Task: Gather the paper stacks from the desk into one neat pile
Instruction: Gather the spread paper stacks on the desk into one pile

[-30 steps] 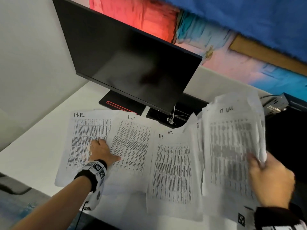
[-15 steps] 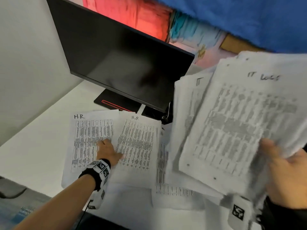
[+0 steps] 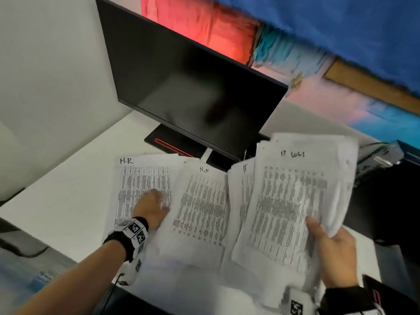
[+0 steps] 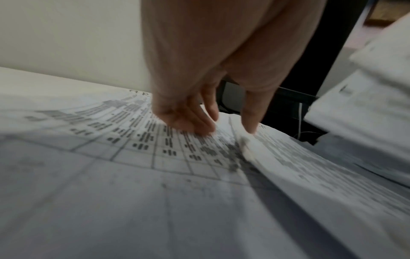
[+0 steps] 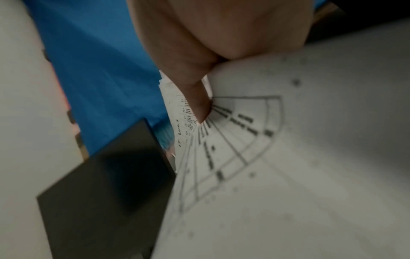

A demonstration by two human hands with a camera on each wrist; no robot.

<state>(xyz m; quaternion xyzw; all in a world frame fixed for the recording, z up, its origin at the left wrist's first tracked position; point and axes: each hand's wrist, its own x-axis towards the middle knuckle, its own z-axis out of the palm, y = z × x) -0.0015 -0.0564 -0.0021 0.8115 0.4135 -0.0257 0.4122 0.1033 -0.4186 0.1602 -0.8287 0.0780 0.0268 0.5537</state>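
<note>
I see the IT stack, a thick sheaf headed "IT Logs", raised off the desk at the right and tilted, pinched at its lower right edge by my right hand, thumb on top and fingers curled underneath; the right wrist view shows that thumb pressed into the fanned pages. Left of it lie two H.R stacks: the middle one overlaps the left one, and its left edge curls up. My left hand rests on the left H.R stack with fingers straight, fingertips down on the print and the thumb touching the curled edge of the middle stack; whether it is lifting that edge I cannot tell, since the wrist view is blurred. All the paper lies on the white desk, just in front of a dark monitor on its stand.
</note>
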